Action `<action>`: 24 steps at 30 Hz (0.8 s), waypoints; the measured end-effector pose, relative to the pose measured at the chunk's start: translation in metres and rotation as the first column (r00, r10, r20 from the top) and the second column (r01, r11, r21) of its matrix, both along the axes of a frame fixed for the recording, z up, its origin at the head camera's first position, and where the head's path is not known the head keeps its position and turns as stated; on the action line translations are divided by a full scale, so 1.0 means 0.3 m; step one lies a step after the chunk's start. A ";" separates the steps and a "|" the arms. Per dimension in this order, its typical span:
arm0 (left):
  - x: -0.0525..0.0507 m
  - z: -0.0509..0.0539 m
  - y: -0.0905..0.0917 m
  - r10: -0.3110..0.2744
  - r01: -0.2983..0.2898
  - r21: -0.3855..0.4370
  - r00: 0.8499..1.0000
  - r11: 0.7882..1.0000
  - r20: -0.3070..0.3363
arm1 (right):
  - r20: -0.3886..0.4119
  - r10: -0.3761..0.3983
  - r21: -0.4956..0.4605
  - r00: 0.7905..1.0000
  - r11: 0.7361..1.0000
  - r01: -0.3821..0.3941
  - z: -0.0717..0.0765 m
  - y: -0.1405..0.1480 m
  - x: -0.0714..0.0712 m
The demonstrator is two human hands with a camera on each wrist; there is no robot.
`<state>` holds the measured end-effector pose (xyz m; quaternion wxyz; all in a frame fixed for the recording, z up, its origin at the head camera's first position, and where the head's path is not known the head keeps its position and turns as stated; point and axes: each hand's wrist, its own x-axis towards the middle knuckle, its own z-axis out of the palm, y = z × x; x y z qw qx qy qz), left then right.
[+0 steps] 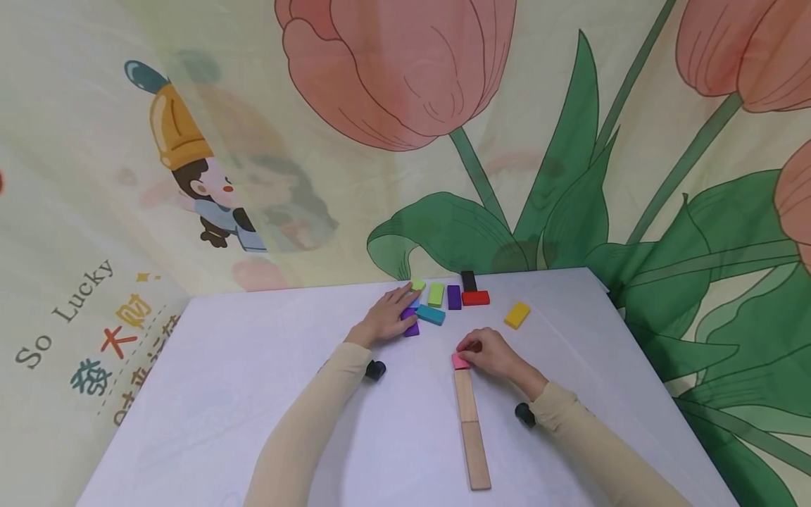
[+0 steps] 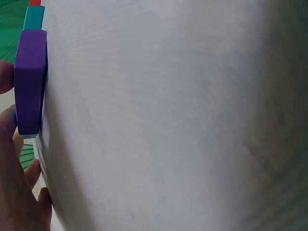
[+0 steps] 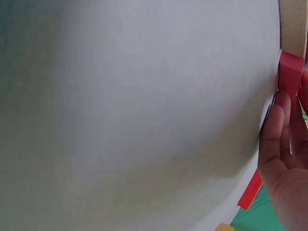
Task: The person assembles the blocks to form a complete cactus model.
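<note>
My right hand (image 1: 494, 353) pinches a small pink block (image 1: 460, 362) at the far end of a row of two plain wooden blocks. The nearer wooden block (image 1: 475, 454) and the farther one (image 1: 465, 394) lie end to end. In the right wrist view the pink block (image 3: 290, 73) meets the wood's end, fingertips against it. My left hand (image 1: 385, 315) rests with spread, extended fingers over a cluster of blocks. Beneath or beside it are a purple block (image 1: 413, 329), a light green block (image 1: 417, 285) and a partly hidden blue one.
Right of the left hand lie a teal block (image 1: 431, 315), another light green block (image 1: 436, 294) and a second purple block (image 1: 454, 297). A red block (image 1: 475, 298) touches a black block (image 1: 468, 281) near the table's back edge. A yellow block (image 1: 517, 315) lies apart.
</note>
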<state>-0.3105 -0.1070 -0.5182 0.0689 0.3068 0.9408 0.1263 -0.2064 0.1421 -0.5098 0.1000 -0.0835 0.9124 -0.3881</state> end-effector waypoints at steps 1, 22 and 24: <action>0.002 0.005 0.001 0.001 -0.001 0.001 1.000 1.000 0.000 | 0.001 -0.005 -0.002 1.000 1.000 0.005 0.001 0.000 0.001; 0.000 -0.002 -0.001 0.004 -0.004 -0.004 1.000 1.000 0.009 | 0.014 -0.024 -0.022 1.000 0.999 0.024 0.003 0.025 -0.004; 0.000 -0.002 -0.002 0.001 -0.001 0.006 1.000 1.000 0.007 | -0.020 -0.084 -0.029 0.996 0.996 0.083 0.016 0.048 -0.016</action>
